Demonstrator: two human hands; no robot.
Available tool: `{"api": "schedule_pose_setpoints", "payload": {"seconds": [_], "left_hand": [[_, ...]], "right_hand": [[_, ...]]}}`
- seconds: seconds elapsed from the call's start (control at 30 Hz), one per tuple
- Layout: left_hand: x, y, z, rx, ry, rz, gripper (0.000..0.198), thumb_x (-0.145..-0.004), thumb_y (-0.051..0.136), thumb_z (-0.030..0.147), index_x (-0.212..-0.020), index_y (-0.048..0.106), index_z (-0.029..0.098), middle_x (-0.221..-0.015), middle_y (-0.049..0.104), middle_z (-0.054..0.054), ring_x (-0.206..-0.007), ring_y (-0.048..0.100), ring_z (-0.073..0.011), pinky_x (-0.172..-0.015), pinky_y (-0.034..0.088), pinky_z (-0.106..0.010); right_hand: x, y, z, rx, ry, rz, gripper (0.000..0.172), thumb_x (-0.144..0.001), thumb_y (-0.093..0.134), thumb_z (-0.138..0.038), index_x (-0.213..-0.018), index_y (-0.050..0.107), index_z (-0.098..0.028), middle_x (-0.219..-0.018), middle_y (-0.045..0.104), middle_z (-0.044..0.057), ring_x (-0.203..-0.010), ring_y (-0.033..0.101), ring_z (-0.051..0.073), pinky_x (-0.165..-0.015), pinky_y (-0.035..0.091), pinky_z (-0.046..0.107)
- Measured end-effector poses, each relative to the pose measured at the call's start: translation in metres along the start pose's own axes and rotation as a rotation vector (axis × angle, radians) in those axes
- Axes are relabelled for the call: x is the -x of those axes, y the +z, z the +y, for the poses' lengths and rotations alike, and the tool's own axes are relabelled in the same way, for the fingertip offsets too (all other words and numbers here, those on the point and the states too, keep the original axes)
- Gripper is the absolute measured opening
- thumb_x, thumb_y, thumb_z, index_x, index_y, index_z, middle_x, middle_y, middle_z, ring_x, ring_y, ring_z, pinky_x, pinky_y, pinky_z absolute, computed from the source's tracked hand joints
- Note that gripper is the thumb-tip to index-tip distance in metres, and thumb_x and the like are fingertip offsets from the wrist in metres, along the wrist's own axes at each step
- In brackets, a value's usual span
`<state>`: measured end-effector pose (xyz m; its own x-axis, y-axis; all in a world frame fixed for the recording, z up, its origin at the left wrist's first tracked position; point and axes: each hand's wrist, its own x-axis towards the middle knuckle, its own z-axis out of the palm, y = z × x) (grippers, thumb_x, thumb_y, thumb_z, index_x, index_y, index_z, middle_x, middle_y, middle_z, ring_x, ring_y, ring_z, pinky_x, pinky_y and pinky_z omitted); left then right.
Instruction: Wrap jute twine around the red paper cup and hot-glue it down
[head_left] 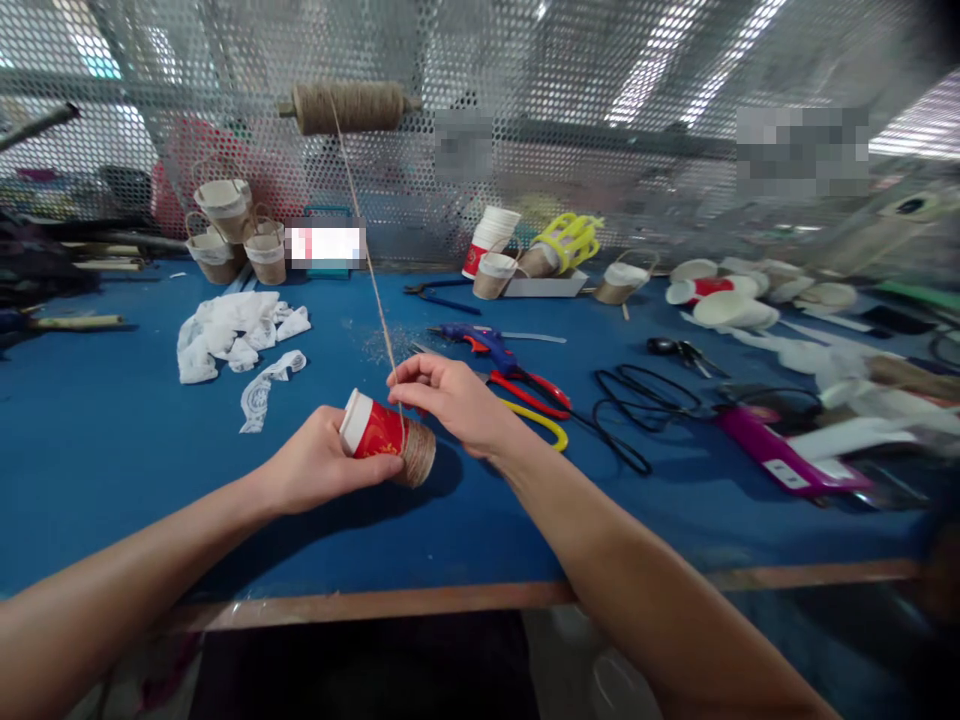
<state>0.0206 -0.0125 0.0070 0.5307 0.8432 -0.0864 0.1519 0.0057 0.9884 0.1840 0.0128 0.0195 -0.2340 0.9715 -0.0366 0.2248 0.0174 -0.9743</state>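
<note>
My left hand (315, 460) grips a red and white paper cup (373, 428), tilted on its side above the blue table. Jute twine is wound round the cup's base end (418, 455), covering about a third of it. My right hand (450, 395) pinches the twine (377, 295) between thumb and fingers just above the cup. The strand runs taut up to a twine spool (349, 107) mounted on a rod at the mesh screen. Part of the cup is hidden behind my left fingers and thumb.
Right of my hands lie a blue glue gun (487, 345), scissors (536, 395) with red and yellow handles, and a black cable (637, 400). White lace (232, 330) lies left. Small twine-wrapped baskets (266, 250) stand at the back. A purple device (787, 455) sits far right.
</note>
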Motion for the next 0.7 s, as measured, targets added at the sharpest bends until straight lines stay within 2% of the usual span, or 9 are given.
{"api": "schedule_pose_setpoints", "payload": {"seconds": [0.13,0.2,0.23,0.33,0.47,0.57,0.63,0.7], "left_hand": [[-0.001,0.002,-0.004,-0.07,0.033,-0.03,0.018,-0.064,0.064,0.024,-0.057,0.052,0.012,-0.05,0.045,0.005,-0.047,0.036,-0.0057,-0.046,0.035,-0.018],[-0.002,0.003,-0.005,-0.105,0.045,-0.028,0.02,-0.064,0.063,0.024,-0.055,0.051,0.012,-0.049,0.043,0.005,-0.046,0.034,-0.0055,-0.044,0.034,-0.018],[-0.003,0.003,-0.005,-0.117,0.049,-0.032,0.02,-0.064,0.063,0.024,-0.054,0.05,0.013,-0.049,0.042,0.006,-0.046,0.034,-0.0055,-0.044,0.033,-0.018],[-0.003,0.005,-0.005,-0.127,0.075,-0.063,0.014,-0.065,0.062,0.021,-0.059,0.054,0.012,-0.052,0.045,0.004,-0.048,0.036,-0.0065,-0.045,0.035,-0.018],[-0.002,0.007,-0.004,-0.108,0.107,-0.11,0.008,-0.066,0.062,0.019,-0.065,0.057,0.013,-0.056,0.049,0.003,-0.05,0.039,-0.0077,-0.047,0.036,-0.019],[-0.001,0.006,-0.002,-0.097,0.112,-0.126,0.01,-0.066,0.061,0.017,-0.061,0.054,0.014,-0.053,0.045,0.005,-0.048,0.036,-0.0067,-0.045,0.032,-0.018],[-0.001,0.005,0.0,-0.071,0.102,-0.148,0.017,-0.066,0.061,0.016,-0.054,0.049,0.014,-0.049,0.04,0.007,-0.046,0.032,-0.0053,-0.044,0.029,-0.017],[-0.001,0.003,0.001,0.001,0.071,-0.175,0.024,-0.066,0.063,0.017,-0.05,0.045,0.014,-0.047,0.038,0.007,-0.045,0.03,-0.0042,-0.043,0.028,-0.016]], "right_hand": [[-0.021,-0.002,-0.016,-0.11,0.056,-0.124,0.012,-0.071,0.056,-0.014,-0.083,0.056,-0.015,-0.069,0.061,0.0,-0.045,0.039,0.005,-0.039,0.027,0.019],[-0.04,-0.005,-0.031,-0.119,0.02,-0.129,0.007,-0.076,0.054,-0.015,-0.083,0.056,-0.014,-0.071,0.062,0.002,-0.042,0.035,0.004,-0.036,0.023,0.019],[-0.051,-0.007,-0.04,-0.111,-0.01,-0.112,0.004,-0.078,0.053,-0.016,-0.08,0.056,-0.014,-0.072,0.062,0.002,-0.042,0.035,0.004,-0.035,0.023,0.019],[-0.086,-0.012,-0.069,-0.05,-0.098,-0.018,0.018,-0.083,0.051,-0.015,-0.065,0.054,-0.012,-0.073,0.06,0.005,-0.043,0.036,0.003,-0.035,0.026,0.018],[-0.12,-0.015,-0.096,0.038,-0.143,0.107,0.018,-0.084,0.047,-0.009,-0.066,0.051,-0.013,-0.064,0.056,0.002,-0.044,0.041,0.003,-0.039,0.033,0.017],[-0.124,-0.015,-0.094,0.191,-0.192,0.15,0.016,-0.081,0.042,-0.002,-0.078,0.052,-0.015,-0.056,0.051,-0.002,-0.043,0.044,0.005,-0.041,0.035,0.019],[-0.115,-0.015,-0.08,0.343,-0.222,0.119,0.02,-0.077,0.041,-0.001,-0.081,0.054,-0.015,-0.054,0.05,-0.003,-0.042,0.046,0.007,-0.043,0.037,0.021],[-0.099,-0.013,-0.06,0.432,-0.214,0.053,0.02,-0.073,0.043,-0.001,-0.076,0.057,-0.015,-0.051,0.05,-0.003,-0.042,0.047,0.008,-0.047,0.038,0.024]]}}
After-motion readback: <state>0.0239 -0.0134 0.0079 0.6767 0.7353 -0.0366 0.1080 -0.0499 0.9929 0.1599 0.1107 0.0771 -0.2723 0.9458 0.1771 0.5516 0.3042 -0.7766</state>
